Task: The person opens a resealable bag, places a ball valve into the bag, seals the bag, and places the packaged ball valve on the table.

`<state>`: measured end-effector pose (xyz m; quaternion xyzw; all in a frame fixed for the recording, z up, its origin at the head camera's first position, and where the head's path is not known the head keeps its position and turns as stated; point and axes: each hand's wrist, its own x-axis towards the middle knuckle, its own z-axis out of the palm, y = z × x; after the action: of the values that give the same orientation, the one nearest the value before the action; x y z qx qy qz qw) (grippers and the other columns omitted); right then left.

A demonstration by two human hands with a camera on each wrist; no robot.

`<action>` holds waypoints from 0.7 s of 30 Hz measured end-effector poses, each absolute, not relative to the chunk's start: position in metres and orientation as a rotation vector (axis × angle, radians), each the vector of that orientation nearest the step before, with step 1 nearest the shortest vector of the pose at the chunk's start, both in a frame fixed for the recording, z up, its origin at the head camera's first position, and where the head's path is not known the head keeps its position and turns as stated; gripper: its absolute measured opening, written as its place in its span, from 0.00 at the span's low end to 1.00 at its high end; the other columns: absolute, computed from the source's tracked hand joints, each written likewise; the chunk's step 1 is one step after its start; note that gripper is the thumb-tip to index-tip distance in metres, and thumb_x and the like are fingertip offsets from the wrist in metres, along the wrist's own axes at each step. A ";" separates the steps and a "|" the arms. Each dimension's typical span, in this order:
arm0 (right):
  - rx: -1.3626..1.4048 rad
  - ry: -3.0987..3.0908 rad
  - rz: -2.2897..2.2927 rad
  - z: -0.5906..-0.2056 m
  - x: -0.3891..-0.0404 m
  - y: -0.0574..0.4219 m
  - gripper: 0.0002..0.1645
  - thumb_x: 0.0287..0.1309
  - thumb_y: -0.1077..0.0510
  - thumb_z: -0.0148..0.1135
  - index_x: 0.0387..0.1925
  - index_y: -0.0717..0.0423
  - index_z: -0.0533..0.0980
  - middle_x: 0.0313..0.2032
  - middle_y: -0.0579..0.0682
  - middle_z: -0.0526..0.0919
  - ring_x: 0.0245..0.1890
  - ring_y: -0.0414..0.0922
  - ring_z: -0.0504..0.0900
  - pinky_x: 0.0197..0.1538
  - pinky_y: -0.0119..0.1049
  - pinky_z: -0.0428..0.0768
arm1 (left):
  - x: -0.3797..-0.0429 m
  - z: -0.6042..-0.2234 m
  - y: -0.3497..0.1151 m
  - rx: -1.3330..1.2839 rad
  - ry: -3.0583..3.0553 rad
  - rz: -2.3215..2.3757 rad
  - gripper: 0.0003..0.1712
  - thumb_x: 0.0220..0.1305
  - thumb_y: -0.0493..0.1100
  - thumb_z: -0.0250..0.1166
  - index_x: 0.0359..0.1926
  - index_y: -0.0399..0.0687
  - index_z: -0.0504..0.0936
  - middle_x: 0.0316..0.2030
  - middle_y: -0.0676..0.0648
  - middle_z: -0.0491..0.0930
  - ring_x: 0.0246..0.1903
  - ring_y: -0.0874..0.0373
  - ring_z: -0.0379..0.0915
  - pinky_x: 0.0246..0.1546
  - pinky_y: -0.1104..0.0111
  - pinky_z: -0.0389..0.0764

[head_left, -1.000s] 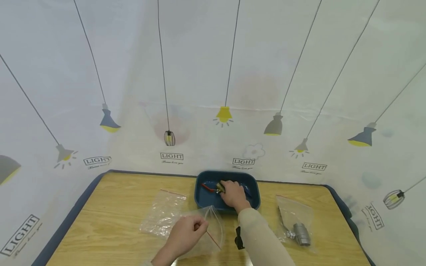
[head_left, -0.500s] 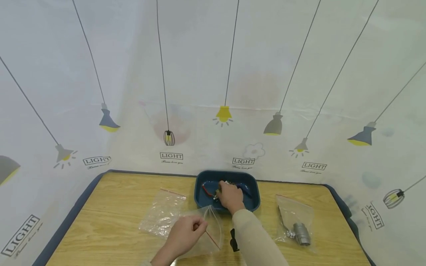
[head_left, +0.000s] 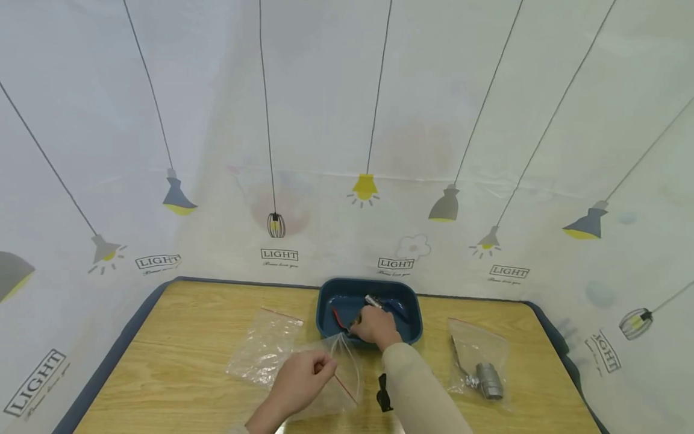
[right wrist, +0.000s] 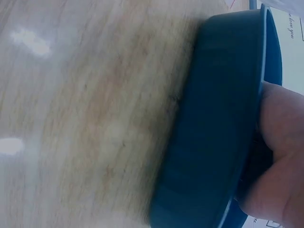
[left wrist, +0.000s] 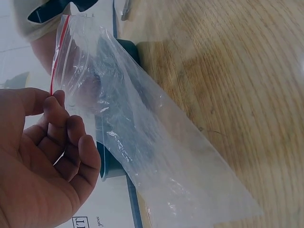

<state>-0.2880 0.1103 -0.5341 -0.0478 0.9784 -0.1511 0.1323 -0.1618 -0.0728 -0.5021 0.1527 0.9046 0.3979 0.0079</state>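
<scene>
Head view: a tray (head_left: 332, 323) sits at the middle of the table's far edge, and the table (head_left: 179, 355) is wood-patterned. The right hand (head_left: 375, 326) reaches down into the tray near its front edge and grips the valve (head_left: 356, 320), much of which the hand hides; the red handle (head_left: 338, 317) sticks out toward the tray's left end. A silver piece (head_left: 374, 300) lies just beyond the hand, toward the tray's far edge. In front of the tray, toward the table's near edge, the left hand (head_left: 303, 377) pinches a clear bag (head_left: 331, 402), its red-lined mouth parted and facing the table's right edge. A flat bag (head_left: 260, 346) lies between the tray and the table's left edge, partly under the held one. Toward the table's right edge lies a third bag (head_left: 477, 340) with a grey valve (head_left: 490, 381) inside.

Left wrist view: thumb and forefinger pinch the clear bag at the red line (left wrist: 59, 54) while the other fingers curl loosely; the tray and right hand show through the film.

Right wrist view: the right hand passes over the tray's rim, its fingertips hidden inside.
</scene>
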 end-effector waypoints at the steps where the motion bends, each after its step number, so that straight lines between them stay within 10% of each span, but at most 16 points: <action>1: -0.129 2.840 -0.441 -0.534 -0.288 0.112 0.15 0.46 0.43 0.64 0.20 0.48 0.76 0.23 0.43 0.78 0.27 0.44 0.74 0.49 0.52 0.69 | -0.162 -0.502 -0.073 0.477 2.828 1.243 0.19 0.62 0.51 0.57 0.14 0.59 0.69 0.10 0.62 0.58 0.11 0.71 0.51 0.13 0.76 0.54; 21: -0.020 2.931 -0.640 -0.519 -0.281 0.135 0.20 0.43 0.40 0.68 0.34 0.47 0.81 0.31 0.44 0.82 0.25 0.41 0.74 0.29 0.37 0.72 | -0.163 -0.506 -0.071 0.450 2.841 1.207 0.18 0.61 0.52 0.58 0.15 0.60 0.69 0.11 0.62 0.60 0.12 0.70 0.53 0.14 0.76 0.56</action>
<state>-0.2811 0.1352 -0.5189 -0.0065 0.9745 -0.2127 0.0709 -0.1629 -0.0705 -0.5056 0.1441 0.9107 0.3870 0.0111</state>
